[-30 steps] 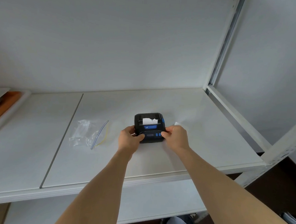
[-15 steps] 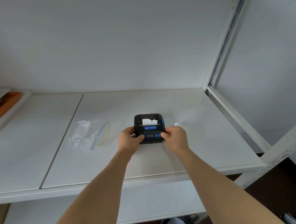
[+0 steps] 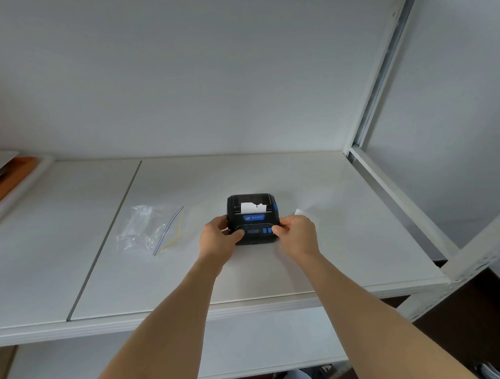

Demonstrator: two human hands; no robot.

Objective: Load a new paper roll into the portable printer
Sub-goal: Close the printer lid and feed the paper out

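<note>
A small black portable printer (image 3: 253,216) with blue buttons and a blue label sits on the white shelf (image 3: 342,239). A short torn strip of white paper (image 3: 253,208) sticks out of its slot, and its lid looks closed. My left hand (image 3: 218,240) grips the printer's near left corner, thumb on top. My right hand (image 3: 297,236) holds the near right corner, thumb beside the blue buttons. A small white scrap of paper (image 3: 300,212) peeks out just behind my right hand.
An empty clear zip bag (image 3: 146,230) with a blue and yellow seal lies on the shelf left of the printer. A metal upright (image 3: 378,80) and shelf rail run along the right. An orange-edged board (image 3: 0,185) lies at the far left.
</note>
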